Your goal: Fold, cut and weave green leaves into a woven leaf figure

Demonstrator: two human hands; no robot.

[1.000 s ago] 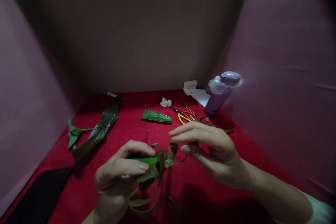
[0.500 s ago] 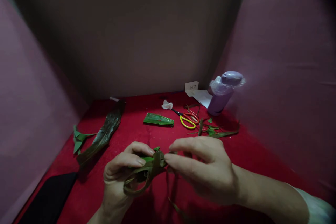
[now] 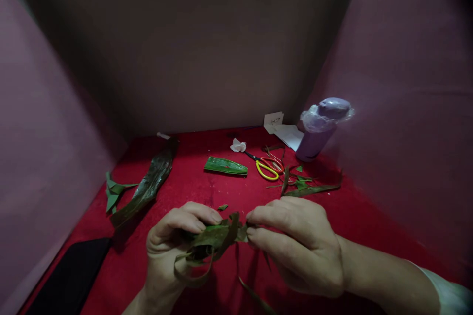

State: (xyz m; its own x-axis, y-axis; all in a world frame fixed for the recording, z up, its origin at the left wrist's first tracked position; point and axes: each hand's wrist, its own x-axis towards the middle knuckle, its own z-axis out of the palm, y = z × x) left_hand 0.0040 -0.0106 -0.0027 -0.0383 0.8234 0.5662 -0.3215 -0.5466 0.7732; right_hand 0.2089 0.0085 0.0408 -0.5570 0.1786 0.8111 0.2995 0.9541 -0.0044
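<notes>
My left hand (image 3: pixel 173 241) is closed around a folded bundle of green leaf (image 3: pixel 218 238), its thumb and fingers pressed along the bundle's left side. A strip of the leaf curls in a loop below the left fingers. At the bundle's right end, my right hand (image 3: pixel 299 241) pinches a leaf end between thumb and fingers. Narrow leaf strips (image 3: pixel 254 295) hang below the hands. Just beyond the bundle, a small green leaf scrap (image 3: pixel 222 206) shows above the red cloth. The palm side of the right hand is hidden.
Beyond the hands on the red cloth (image 3: pixel 192 187) are a cut leaf piece (image 3: pixel 226 166), scissors (image 3: pixel 266 166), crumpled tissue (image 3: pixel 238 145) and leaf scraps (image 3: pixel 303 184). A purple bottle (image 3: pixel 316 142) stands back right. Long leaves (image 3: pixel 150 182) and a black flat object (image 3: pixel 70 275) lie left.
My right hand has shifted slightly right, drawing the pinched leaf end out from the bundle. The small scrap now appears apart from the bundle. The view has moved a little.
</notes>
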